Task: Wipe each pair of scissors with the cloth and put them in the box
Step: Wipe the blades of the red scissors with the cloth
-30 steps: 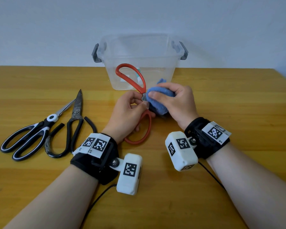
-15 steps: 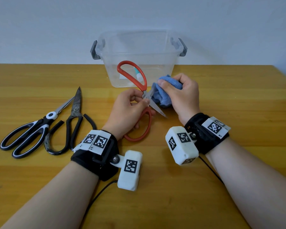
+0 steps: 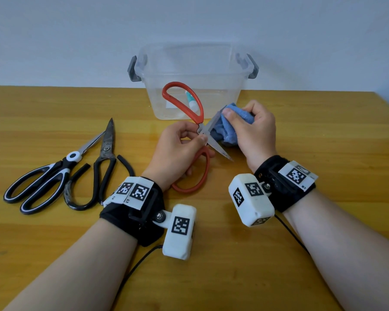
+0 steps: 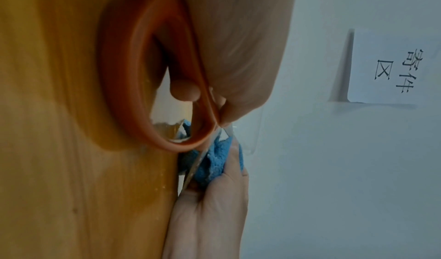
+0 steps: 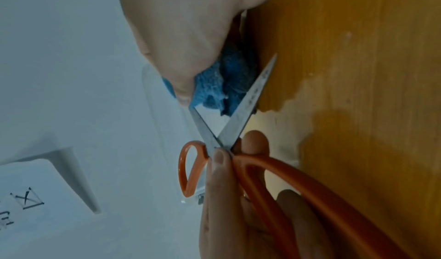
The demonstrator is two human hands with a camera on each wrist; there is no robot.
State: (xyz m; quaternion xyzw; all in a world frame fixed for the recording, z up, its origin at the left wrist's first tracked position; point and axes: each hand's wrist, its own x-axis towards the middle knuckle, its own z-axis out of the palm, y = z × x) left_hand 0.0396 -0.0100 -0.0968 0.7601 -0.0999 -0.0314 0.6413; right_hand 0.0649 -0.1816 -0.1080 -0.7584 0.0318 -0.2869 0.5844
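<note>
Wiping of the red scissors [image 3: 197, 117], blades splayed, just in front of the box [image 3: 190, 70].
My left hand [image 3: 175, 151] pinches them at the pivot with a finger through the near loop; my right hand [image 3: 254, 129] is clenched round the blue cloth [image 3: 228, 131], pressing it on the far blade. I judge the near blade the danger: its bare point juts toward my right wrist, and a fast stroke could drag skin along an edge, or the pivot pinch could slip. Left of the box on the surface [image 3: 323, 135] wait the black-and-white scissors [image 3: 52, 176] and the black shears [image 3: 103, 162].
</note>
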